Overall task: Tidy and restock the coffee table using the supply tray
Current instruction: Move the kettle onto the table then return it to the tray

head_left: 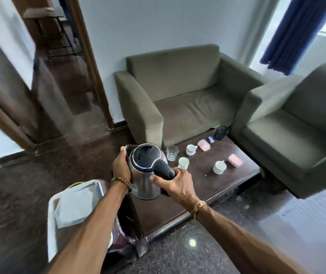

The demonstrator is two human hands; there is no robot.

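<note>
Well beyond the left hand (120, 167) and right hand (176, 182), two green sofas (178, 86) (306, 135), boxing in the far sides of the counter (207, 186). Under and ahead of both hands, that dark counter, low and long. Down to the left of the left hand, a white tray (52, 214), set beside the counter's near end, lined with a pale cloth (75, 206), close enough for loading or unloading without a step.

Between the hands, a steel kettle (144, 182), upright over the counter's near-left corner; cannot tell whether resting on the wood or held just clear. Left hand cupped round the kettle's left wall, steadying the body. Right hand clasped round the black handle, thumb along its side, taking the weight and keeping the lid level, probably against spilling.

Just past the right hand, a glass (172, 153) and a white cup (183, 162); further right, two more cups (190, 149) (219, 167), scattered rather than set out. Beside those, two pink packs (204, 144) (235, 160); beyond them, a black pot (221, 131) at the far edge. By the look of it, mid-tidy: kettle in hand, cups not yet gathered.
</note>
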